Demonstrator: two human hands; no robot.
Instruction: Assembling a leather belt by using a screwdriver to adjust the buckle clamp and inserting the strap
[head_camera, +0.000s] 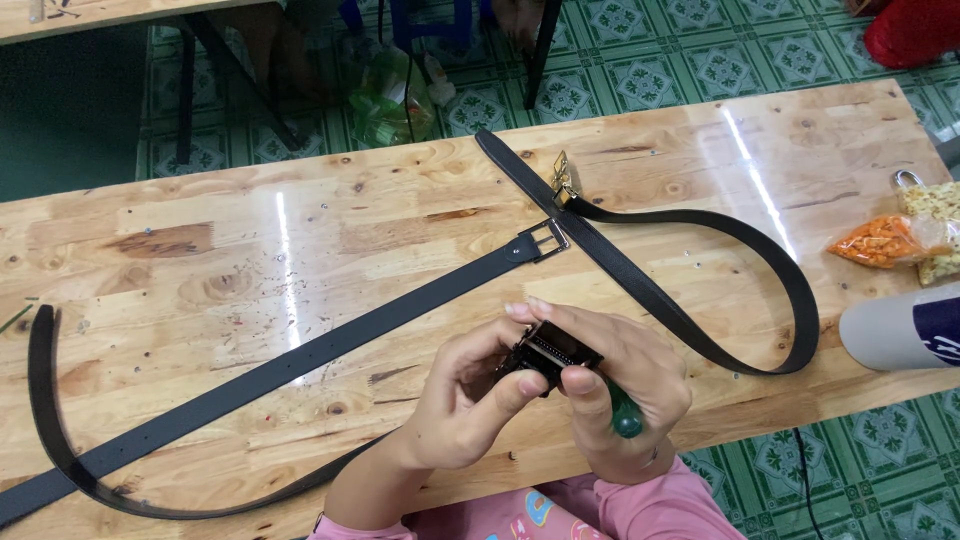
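Both my hands meet over the near edge of a wooden table (400, 210). My left hand (460, 400) pinches a small black belt buckle (545, 352) from the left. My right hand (625, 385) grips the same buckle from the right and also holds a tool with a green handle (626, 415) in its palm. Two black belts lie on the table: one (300, 360) runs from a silver frame buckle (548, 238) down to the left and loops back, the other (740, 235) curves around the right side with a gold clasp (563, 180) on it.
Clear bags of orange and yellow snacks (890, 240) lie at the table's right edge, beside a white cylinder (900, 325). Small specks of debris dot the middle of the table. Beyond the far edge are a green tiled floor, a crumpled plastic bag (395, 95) and furniture legs.
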